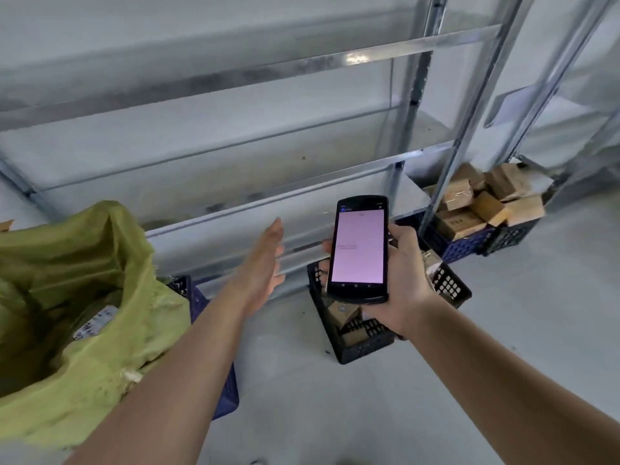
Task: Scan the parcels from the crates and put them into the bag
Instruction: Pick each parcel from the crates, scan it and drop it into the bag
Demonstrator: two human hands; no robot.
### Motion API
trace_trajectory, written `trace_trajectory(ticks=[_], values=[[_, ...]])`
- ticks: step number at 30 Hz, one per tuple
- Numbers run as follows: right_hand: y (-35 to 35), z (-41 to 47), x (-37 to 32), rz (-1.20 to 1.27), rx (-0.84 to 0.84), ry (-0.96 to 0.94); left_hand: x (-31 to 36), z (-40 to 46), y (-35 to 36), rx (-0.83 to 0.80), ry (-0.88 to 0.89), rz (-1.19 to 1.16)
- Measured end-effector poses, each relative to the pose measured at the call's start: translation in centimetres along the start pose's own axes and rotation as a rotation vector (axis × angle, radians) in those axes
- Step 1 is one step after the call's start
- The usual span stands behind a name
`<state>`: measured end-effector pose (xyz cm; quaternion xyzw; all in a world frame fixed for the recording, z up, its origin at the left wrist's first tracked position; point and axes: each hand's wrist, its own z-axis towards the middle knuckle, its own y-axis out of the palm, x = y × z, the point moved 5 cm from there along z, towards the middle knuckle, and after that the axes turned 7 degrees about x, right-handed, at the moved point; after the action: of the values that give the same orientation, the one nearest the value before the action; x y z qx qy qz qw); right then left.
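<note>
Head view: right hand (pixel 399 280) grips scanner (pixel 358 250); left hand (pixel 265 266) empty, fingers straight. Parcels (pixel 345 313) in crate (pixel 355 347): likely light, stiff cardboard; grasp across opposite sides. Bag (pixel 100 297) soft.

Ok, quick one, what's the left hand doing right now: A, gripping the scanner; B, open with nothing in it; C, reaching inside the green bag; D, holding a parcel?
B: the left hand is held out with straight fingers and holds nothing, in the air between the green bag and the scanner, which the right hand grips.
</note>
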<state>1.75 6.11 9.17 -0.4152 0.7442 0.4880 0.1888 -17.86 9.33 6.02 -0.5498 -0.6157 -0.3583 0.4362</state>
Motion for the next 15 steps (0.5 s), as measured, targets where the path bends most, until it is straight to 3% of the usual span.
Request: trace_trajectory(ticks=[8,15], values=[[-9.9,2.6,-4.8,0.034,0.133,0.010,-2.0,4.2,10.0,-0.088,-0.063,0.057],[-15.0,9.3,-6.4,0.105,0.240,0.038,-5.1,13.4,15.7,-0.177,-0.159,0.096]])
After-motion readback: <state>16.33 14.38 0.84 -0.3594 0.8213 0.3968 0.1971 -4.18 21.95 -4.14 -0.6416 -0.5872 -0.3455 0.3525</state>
